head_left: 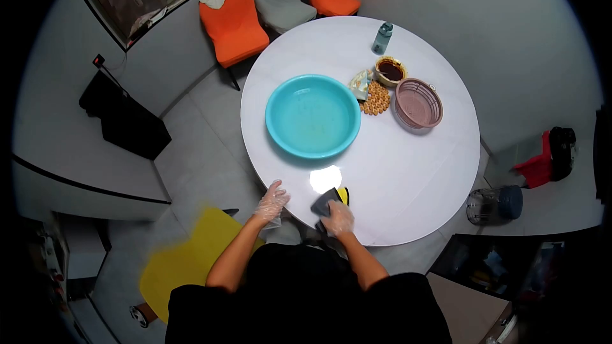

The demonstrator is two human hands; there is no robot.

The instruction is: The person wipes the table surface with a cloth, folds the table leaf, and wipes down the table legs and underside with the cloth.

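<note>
My right hand, in a clear plastic glove, grips a dark grey cloth with a yellow side showing, at the near edge of the round white table. My left hand, gloved the same way, is at the table's near left edge with its fingers stretched out and nothing in them. Beyond both hands stands a large turquoise basin. Its inside shows a pale, slightly stained bottom.
Across the table are a pink basket, a bowl of dark sauce, a pile of small round brown pieces, a crumpled packet and a water bottle. A yellow chair is behind my left arm; orange chairs stand beyond the table.
</note>
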